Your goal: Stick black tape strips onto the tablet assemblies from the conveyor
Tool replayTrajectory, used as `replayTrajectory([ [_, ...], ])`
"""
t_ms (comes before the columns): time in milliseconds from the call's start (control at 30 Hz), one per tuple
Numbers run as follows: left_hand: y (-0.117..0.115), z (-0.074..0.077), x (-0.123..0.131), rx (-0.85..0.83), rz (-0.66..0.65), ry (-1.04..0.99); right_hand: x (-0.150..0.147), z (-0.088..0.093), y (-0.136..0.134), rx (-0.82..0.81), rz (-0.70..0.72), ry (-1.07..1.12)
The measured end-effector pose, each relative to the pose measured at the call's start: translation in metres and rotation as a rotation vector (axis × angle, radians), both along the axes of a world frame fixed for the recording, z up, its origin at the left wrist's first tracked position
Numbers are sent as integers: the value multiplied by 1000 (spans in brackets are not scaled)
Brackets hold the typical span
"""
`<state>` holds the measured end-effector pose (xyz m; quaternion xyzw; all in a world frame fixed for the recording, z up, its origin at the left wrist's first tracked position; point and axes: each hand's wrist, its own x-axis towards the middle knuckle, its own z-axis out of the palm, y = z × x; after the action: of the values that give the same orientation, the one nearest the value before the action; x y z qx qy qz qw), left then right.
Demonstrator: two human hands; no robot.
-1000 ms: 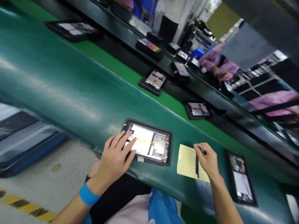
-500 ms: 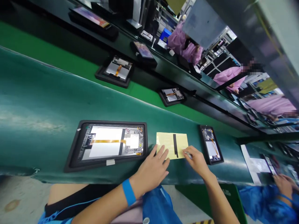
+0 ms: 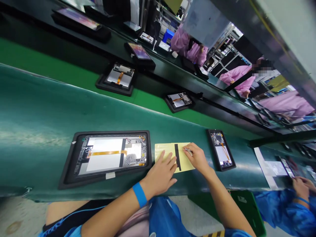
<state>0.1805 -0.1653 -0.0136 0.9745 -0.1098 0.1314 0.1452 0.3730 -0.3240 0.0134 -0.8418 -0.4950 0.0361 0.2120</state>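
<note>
A yellow sheet [image 3: 161, 148] with a black strip [image 3: 178, 158] across it lies on the green bench. My left hand [image 3: 161, 174] rests flat on the sheet's lower left part, fingers spread, holding nothing. Right of the strip, my right hand [image 3: 197, 158] pinches a small light-coloured item [image 3: 188, 150] too small to identify, close over the sheet. To the left, an opened tablet [image 3: 106, 154] sits in a black foam tray [image 3: 66, 172]. A smaller opened device [image 3: 222, 149] in its own black tray stands to the right of the sheet.
Beyond the bench edge, a green conveyor [image 3: 150, 102] carries opened devices in black trays. A shelf behind holds devices with lit or glossy screens [image 3: 140, 51]. At the far right are another person's hands [image 3: 302, 187]. People in pink work farther back.
My right hand has moved up along the sheet, away from its lower right edge. My left hand stays spread on the sheet. The whole view has shifted slightly.
</note>
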Motion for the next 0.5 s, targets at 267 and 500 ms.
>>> replayTrajectory([
  [267, 11, 8, 20, 37, 159, -7, 0, -11, 29, -26, 44, -27],
  [500, 15, 0, 24, 71, 148, 72, 3, -19, 29, -91, 51, -86],
])
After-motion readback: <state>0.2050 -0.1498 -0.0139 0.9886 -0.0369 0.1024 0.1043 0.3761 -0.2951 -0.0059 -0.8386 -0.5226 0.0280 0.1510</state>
